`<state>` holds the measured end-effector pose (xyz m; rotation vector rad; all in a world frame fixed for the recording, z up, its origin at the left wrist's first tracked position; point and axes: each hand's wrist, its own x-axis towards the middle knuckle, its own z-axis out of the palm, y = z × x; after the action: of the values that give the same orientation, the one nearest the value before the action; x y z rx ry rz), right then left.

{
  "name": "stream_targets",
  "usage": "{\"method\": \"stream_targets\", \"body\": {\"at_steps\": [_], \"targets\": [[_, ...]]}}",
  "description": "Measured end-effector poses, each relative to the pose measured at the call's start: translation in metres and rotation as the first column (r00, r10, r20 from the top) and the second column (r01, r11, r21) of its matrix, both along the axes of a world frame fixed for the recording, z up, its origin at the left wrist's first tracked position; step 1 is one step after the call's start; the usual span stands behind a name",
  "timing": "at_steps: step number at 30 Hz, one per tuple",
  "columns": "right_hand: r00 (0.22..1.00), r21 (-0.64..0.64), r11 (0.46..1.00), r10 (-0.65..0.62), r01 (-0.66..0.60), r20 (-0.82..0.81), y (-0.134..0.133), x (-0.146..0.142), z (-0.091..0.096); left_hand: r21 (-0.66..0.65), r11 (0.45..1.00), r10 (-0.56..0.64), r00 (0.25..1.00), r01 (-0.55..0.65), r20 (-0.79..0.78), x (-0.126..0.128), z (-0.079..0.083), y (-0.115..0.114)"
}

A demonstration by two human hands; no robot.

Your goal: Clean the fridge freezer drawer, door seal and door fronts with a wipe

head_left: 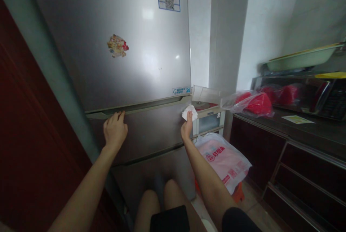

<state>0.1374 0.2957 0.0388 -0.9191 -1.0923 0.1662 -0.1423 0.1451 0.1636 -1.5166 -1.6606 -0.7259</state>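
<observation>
A silver refrigerator point(135, 69) stands in front of me, with a large upper door and two sections below it. My left hand point(115, 128) has its fingers curled over the top edge of the middle drawer point(154, 123), at the left end of the grip recess. At that drawer's right edge, my right hand point(187, 125) presses a folded white tissue or cloth point(190, 112), thumb on top of it. The fingers behind the white piece are hidden. The middle drawer looks closed, and so does the lower drawer point(173, 163).
Right of the refrigerator, a white plastic bag with red print point(216, 156) rests on an orange stool point(238, 193). Red items in clear plastic point(256, 103) lie on the dark counter point(305, 129), near a microwave point(321, 96) with a pale green basin point(302, 58) above it.
</observation>
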Motion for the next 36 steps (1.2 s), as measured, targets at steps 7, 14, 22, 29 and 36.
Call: {"method": "stream_targets", "body": {"at_steps": [7, 14, 22, 29, 36], "targets": [[0.999, 0.053, 0.999, -0.006, 0.009, -0.051, 0.004, 0.001, 0.016, -0.01, 1.0, -0.001, 1.0, 0.001, -0.003, 0.0, 0.0, 0.0], [0.998, 0.079, 0.996, -0.033, 0.037, -0.049, 0.006, 0.005, 0.047, -0.02, 1.0, 0.006, 1.0, -0.006, 0.01, 0.002, -0.001, 0.0], [0.997, 0.058, 0.998, -0.02, 0.016, 0.077, 0.011, 0.012, 0.07, -0.018, 1.0, -0.001, 1.0, 0.002, 0.017, 0.003, 0.001, -0.001], [0.997, 0.049, 0.999, 0.0, -0.004, 0.079, 0.014, 0.025, 0.065, -0.028, 1.0, -0.01, 0.999, 0.011, 0.039, 0.003, 0.0, -0.001], [0.999, -0.068, 0.998, 0.006, -0.009, -0.042, 0.004, 0.021, -0.01, -0.034, 0.999, 0.008, 0.999, -0.007, 0.031, 0.003, -0.001, -0.001]]}}
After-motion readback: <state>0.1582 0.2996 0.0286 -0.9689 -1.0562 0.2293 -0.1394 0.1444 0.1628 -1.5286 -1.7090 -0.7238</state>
